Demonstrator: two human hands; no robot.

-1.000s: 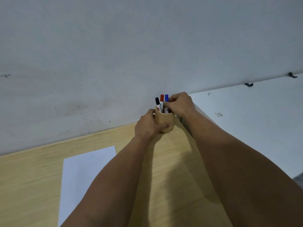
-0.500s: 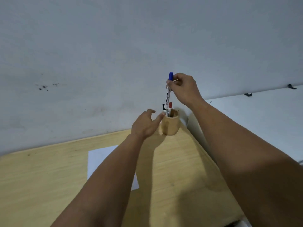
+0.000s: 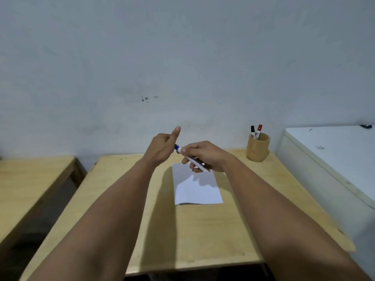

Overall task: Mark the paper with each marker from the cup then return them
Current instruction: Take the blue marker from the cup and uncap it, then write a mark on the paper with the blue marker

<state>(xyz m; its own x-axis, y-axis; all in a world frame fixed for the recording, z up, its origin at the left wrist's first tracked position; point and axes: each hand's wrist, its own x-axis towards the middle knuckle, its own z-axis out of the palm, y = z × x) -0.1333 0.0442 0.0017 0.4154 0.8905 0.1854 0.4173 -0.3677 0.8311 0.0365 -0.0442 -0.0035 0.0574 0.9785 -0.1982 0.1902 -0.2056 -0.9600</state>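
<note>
Blue marker [image 3: 189, 157] at frame centre, held in the air above the far end of the paper [image 3: 196, 185]. It lies tilted, blue cap end pointing up-left, barrel running down-right through the right hand [image 3: 205, 157].

Right hand: fingers curled closed around the barrel, index finger lying along the top near the cap. Most of the barrel is hidden by the fingers; only the cap end and a strip of the lower barrel show.

Left hand [image 3: 162, 148]: just left of the right hand, fingers folded in around the blue cap, thumb sticking straight up and free. Whether the cap is seated or loosened cannot be told.

Paper: white sheet flat on the wooden table [image 3: 203, 230], centre of frame, under both hands and shaded by them. No marks visible on it.

Cup [image 3: 258, 148]: wooden, upright at the table's far right corner, against the wall, well apart from the hands. Black marker [image 3: 252, 131] and red marker [image 3: 258, 131] stand in it, caps up.

Surroundings: a second wooden table [image 3: 30, 179] at left, separated by a gap. White cabinet [image 3: 334, 155] at right, just beside the table edge. Pale wall [image 3: 182, 57] behind, a few dark specks near centre. Nothing lies between the hands and the paper.
</note>
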